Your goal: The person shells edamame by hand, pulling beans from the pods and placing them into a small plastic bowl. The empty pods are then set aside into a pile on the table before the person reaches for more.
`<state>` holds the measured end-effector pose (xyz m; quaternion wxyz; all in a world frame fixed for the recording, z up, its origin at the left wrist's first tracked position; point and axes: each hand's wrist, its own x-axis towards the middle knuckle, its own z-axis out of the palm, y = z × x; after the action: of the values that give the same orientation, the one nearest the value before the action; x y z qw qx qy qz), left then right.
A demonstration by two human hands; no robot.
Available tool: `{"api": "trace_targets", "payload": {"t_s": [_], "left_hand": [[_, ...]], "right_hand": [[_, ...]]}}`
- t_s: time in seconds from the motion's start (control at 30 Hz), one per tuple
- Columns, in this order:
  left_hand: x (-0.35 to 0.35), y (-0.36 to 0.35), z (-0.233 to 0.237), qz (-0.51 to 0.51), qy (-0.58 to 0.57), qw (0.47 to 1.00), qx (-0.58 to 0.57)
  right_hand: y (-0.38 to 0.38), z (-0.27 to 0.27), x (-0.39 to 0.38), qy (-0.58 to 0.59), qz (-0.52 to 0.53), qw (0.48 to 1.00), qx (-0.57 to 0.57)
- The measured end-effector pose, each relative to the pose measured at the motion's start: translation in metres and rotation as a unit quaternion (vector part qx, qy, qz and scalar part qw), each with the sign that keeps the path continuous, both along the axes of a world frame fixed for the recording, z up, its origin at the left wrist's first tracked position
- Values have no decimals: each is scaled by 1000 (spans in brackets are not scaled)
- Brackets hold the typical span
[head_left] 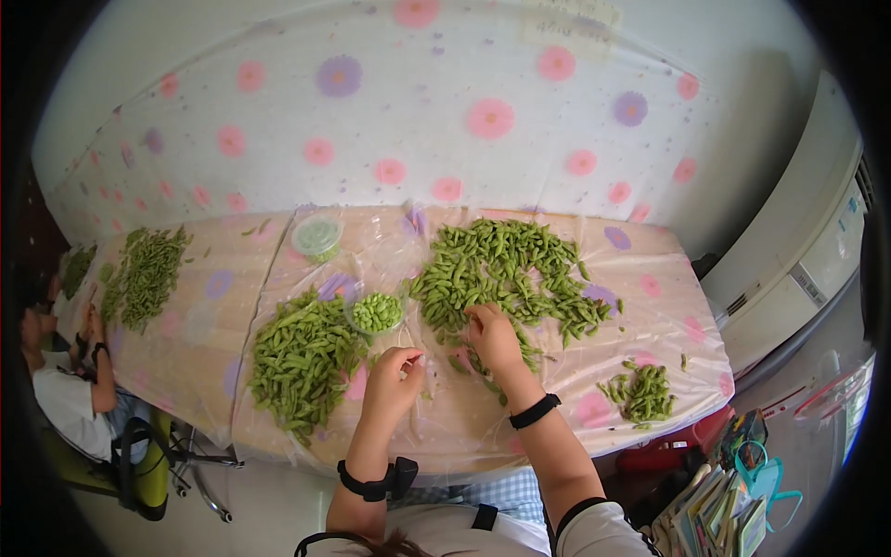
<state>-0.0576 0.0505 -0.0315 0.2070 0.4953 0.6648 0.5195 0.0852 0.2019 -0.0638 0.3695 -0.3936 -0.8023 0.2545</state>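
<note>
My left hand (395, 379) is curled, thumb and fingertips close together, above the table just right of a heap of green soybean pods (302, 362). Whatever it pinches is too small to make out. My right hand (495, 336) reaches into the lower edge of a larger, spread-out pod pile (501, 255). Its fingers bend down at the pods, and what lies between the fingertips is hidden. A clear round tub of shelled green beans (377, 312) stands between the two piles, beyond my left hand.
A second, lidded tub (316, 238) stands farther back. Some pods (640, 394) lie in a small heap at the right. At the far left another person (70, 395) sits beside more pods (153, 269). Books (710, 511) are stacked below the table's right end.
</note>
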Motion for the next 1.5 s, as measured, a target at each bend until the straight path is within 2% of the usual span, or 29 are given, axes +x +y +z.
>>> {"api": "trace_targets", "payload": {"t_s": [0.03,0.1,0.13,0.23,0.3,0.47,0.53,0.67,0.83,1.07,1.23,1.3,1.33,1.4,1.43,1.5], "left_hand": [[0,0,-1,0,0,1000,-1],[-3,1,-7,-10,-2,1000,10],[-5,3,-9,-10,-2,1000,11],[-7,5,-18,-6,-17,999,-26],[-9,3,-26,10,5,1000,-25],[-4,-15,-36,7,-32,998,-47],[-1,-21,-33,6,-40,998,-55],[1,-24,-30,2,-14,998,-63],[4,-24,-25,2,-5,998,-62],[0,-15,-30,-19,-23,997,-66],[10,2,-18,-19,-75,997,-26],[19,5,-3,-21,-153,988,-1],[19,9,-8,-22,-153,988,-2],[20,18,-19,-83,-264,960,50],[19,18,-20,-84,-263,960,49],[17,16,-18,-82,-247,965,32]], "right_hand": [[-2,4,2,0,0,1000,-1],[-6,14,8,95,19,992,-80],[-8,17,8,95,19,992,-80],[-14,15,6,34,49,994,-96],[-16,2,1,-26,95,995,-1],[-25,-13,-7,-116,154,981,32],[-31,-3,-11,-167,111,980,10],[-24,-10,-10,-156,100,982,-16],[-20,-11,-5,-64,60,996,-9],[-28,12,3,8,77,997,-20],[-43,30,9,79,110,978,-160],[-51,35,10,104,127,971,-175],[-54,35,10,129,145,962,-190],[-61,31,8,172,166,943,-232],[-63,30,7,214,187,919,-273],[-66,33,8,204,183,922,-274]]}}
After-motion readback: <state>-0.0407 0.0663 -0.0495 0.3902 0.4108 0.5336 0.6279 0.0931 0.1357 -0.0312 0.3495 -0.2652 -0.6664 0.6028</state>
